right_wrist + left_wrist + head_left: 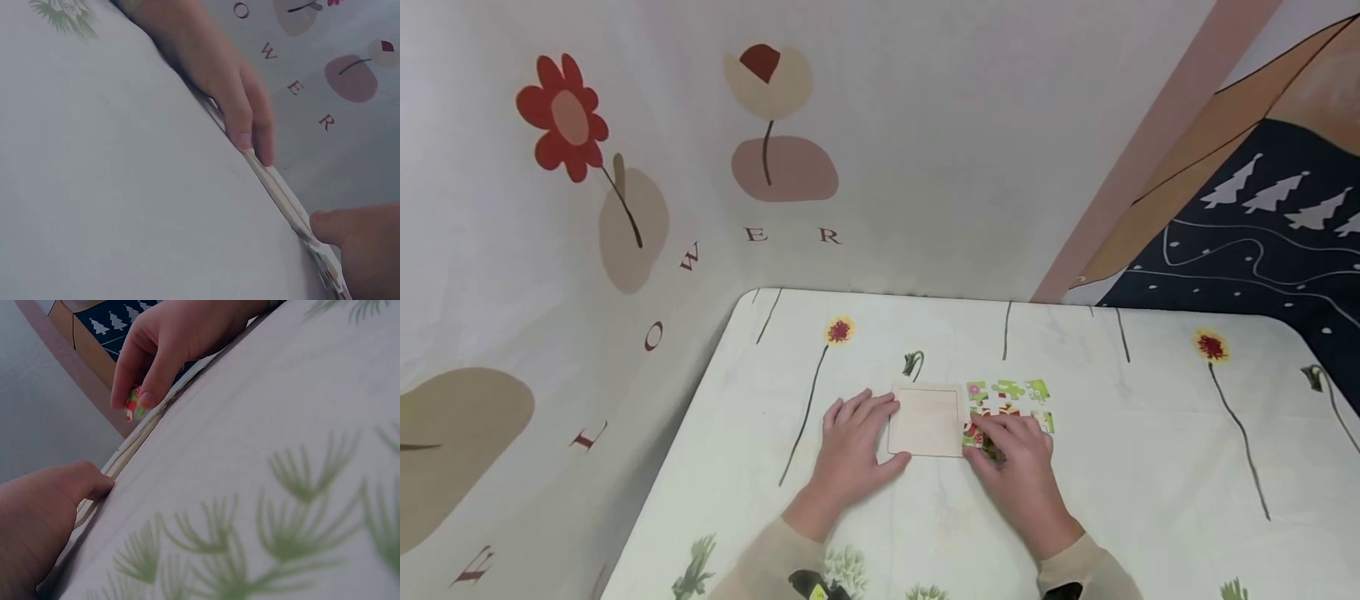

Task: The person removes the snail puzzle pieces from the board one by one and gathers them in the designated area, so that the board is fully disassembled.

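A pale square wooden puzzle board (927, 423) lies flat on the table. My left hand (852, 446) rests at its left side, fingers extended to the upper left corner and thumb at the lower left one. Just right of the board is a group of colourful jigsaw pieces (1007, 390), green, red and white. Over the lower part of this group, my right hand (1018, 462) pinches a red and green jigsaw piece (132, 406) between thumb and fingers. That hand hides some pieces beneath it. In the right wrist view, the board (273, 186) shows edge-on between both hands.
The white table cover (1150, 467) has printed flowers and grass. Behind it and at the left stands a pale curtain (925, 167) with flower shapes and letters. A dark printed panel with trees (1247, 242) is at the right.
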Demonstrator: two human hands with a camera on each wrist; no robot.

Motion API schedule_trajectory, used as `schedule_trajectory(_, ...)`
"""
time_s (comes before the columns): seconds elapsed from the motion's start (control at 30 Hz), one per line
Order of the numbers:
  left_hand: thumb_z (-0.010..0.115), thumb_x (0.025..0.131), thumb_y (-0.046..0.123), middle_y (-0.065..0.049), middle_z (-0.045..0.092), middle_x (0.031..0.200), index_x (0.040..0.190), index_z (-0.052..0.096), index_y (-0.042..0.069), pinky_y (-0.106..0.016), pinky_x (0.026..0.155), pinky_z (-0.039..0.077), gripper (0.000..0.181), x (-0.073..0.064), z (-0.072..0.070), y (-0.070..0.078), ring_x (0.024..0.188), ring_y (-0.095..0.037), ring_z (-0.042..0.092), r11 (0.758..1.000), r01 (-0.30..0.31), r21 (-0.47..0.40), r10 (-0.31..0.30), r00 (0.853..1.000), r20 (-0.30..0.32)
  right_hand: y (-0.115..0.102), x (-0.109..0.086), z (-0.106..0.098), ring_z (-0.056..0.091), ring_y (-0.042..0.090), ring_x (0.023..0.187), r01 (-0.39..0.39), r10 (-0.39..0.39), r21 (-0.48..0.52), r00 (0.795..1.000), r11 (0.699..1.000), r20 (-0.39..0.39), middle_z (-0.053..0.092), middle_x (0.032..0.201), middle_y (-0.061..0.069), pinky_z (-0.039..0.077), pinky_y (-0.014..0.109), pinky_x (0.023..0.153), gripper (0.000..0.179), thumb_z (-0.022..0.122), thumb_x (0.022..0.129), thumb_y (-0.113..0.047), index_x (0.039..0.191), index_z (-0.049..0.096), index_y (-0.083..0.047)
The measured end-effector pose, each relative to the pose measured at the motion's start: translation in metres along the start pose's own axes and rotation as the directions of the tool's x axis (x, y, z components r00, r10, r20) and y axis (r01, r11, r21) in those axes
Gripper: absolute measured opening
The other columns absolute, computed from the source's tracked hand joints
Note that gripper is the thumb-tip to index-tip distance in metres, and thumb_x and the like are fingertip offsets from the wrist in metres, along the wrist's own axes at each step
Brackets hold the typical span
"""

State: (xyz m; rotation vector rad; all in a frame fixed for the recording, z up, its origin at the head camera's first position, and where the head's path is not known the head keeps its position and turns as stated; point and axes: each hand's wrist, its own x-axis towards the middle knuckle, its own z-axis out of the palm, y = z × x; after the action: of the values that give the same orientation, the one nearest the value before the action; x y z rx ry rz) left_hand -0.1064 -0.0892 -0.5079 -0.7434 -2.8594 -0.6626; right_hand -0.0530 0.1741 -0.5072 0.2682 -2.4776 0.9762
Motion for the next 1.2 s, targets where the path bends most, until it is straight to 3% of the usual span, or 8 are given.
schedule_trajectory(0.33, 0.078, 0.089, 0.052, 0.0, 0.056, 0.156, 0.146, 0.063, 0.016, -0.067, 0.118, 0.024, 0.069, 0.0, 0.001, 0.001, 0.149, -0.033, 0.042, 1.0, -0.001, -0.007, 0.001, 1.0, 0.005, 0.026, -0.006, -0.03, 0.051, 0.031, 0.108, -0.026, 0.026, -0.047, 1.0, 0.999, -0.006, 0.072, 0.116, 0.01, 0.028, 0.05, 0.085, 0.053, 0.095, 0.077, -0.005, 0.127, 0.077, -0.005)
schedule_trajectory(0.63, 0.078, 0.089, 0.052, 0.0, 0.056, 0.157, 0.146, 0.063, 0.017, -0.067, 0.118, 0.023, 0.069, 0.0, 0.001, 0.001, 0.149, -0.033, 0.042, 1.0, -0.002, 0.005, 0.001, 1.0, 0.007, 0.05, -0.02, -0.06, 0.051, 0.025, 0.111, -0.114, 0.115, -0.043, 0.993, 0.992, 0.008, 0.075, 0.114, 0.007, 0.028, 0.052, 0.088, 0.043, 0.094, 0.08, -0.012, 0.121, 0.08, -0.01)
schedule_trajectory(0.87, 0.078, 0.09, 0.051, 0.0, 0.056, 0.157, 0.147, 0.063, 0.016, -0.067, 0.118, 0.023, 0.069, 0.001, 0.001, 0.001, 0.149, -0.033, 0.042, 1.0, -0.003, -0.007, 0.003, 1.0, 0.011, 0.065, -0.023, -0.072, 0.054, 0.021, 0.104, -0.081, 0.083, -0.043, 0.996, 0.996, 0.029, 0.078, 0.106, 0.004, 0.033, 0.05, 0.088, 0.037, 0.097, 0.075, -0.009, 0.108, 0.082, -0.013)
schedule_trajectory(1.2, 0.078, 0.089, 0.051, 0.0, 0.056, 0.156, 0.146, 0.064, 0.016, -0.067, 0.117, 0.024, 0.068, 0.0, 0.001, 0.0, 0.149, -0.033, 0.043, 1.0, -0.008, -0.002, 0.008, 1.0, -0.001, 0.068, -0.022, -0.069, 0.051, 0.026, 0.106, -0.027, 0.029, -0.036, 0.998, 0.999, 0.052, 0.074, 0.105, 0.003, 0.032, 0.053, 0.088, 0.033, 0.096, 0.073, -0.006, 0.101, 0.083, -0.017)
